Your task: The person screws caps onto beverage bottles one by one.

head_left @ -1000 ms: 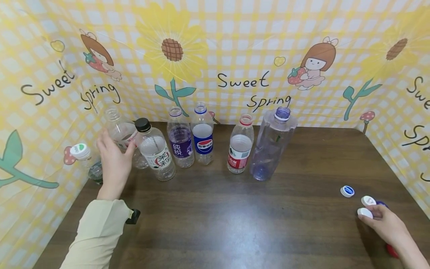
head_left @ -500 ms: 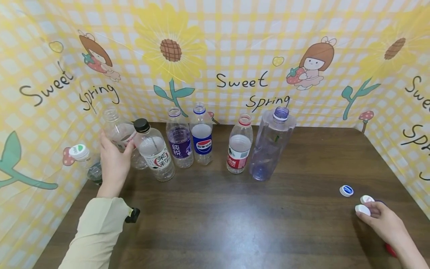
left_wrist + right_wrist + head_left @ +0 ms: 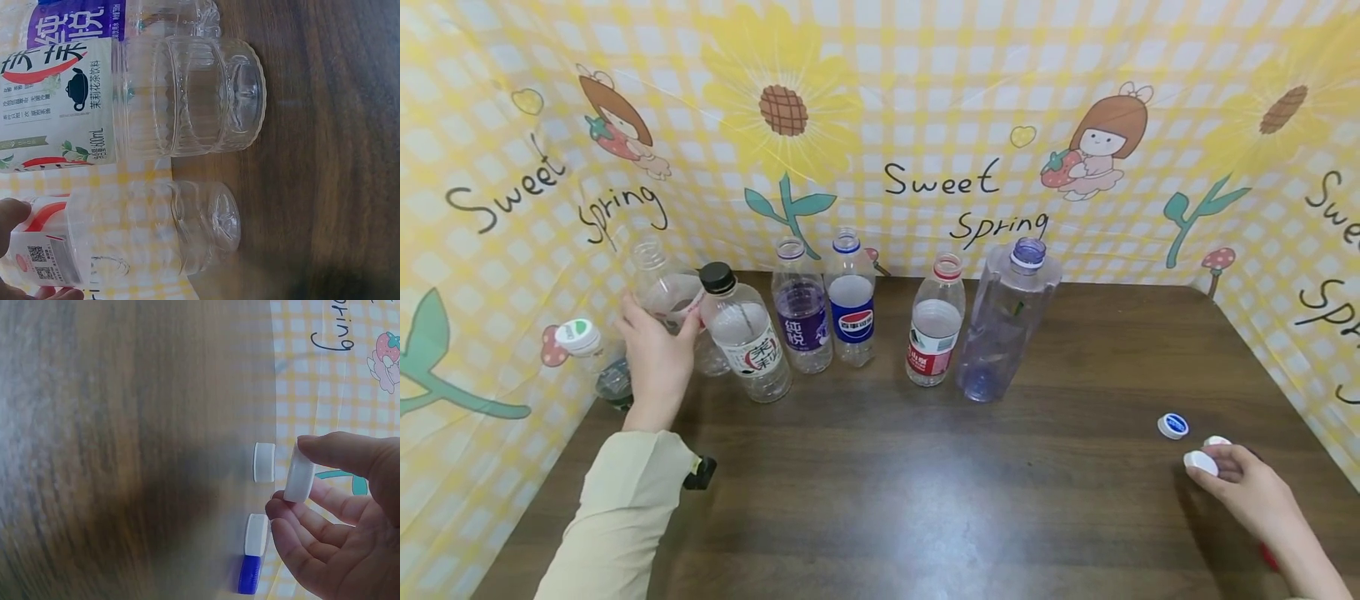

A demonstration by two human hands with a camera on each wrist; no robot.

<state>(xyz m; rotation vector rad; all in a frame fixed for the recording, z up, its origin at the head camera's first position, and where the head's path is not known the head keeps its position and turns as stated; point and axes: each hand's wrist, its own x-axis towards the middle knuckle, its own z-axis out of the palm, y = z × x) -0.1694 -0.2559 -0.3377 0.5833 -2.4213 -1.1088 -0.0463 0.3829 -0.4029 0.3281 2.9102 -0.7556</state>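
2 of 7 see-through plastic btls (image 3: 751, 354) capped, 5 not yet; L grip (image 3: 658, 354) clasps an uncapped btl (image 3: 150, 231), R grip (image 3: 1257, 490) pinches a round white plastic cap (image 3: 300, 478).

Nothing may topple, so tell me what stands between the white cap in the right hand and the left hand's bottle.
The black-capped bottle stands close beside the held bottle, on the side toward the white cap; the tall purple bottle seems behind the direct path.

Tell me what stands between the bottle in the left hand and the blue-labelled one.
In the head view, rightward from the held bottle: the black-capped bottle, then the purple-labelled bottle.
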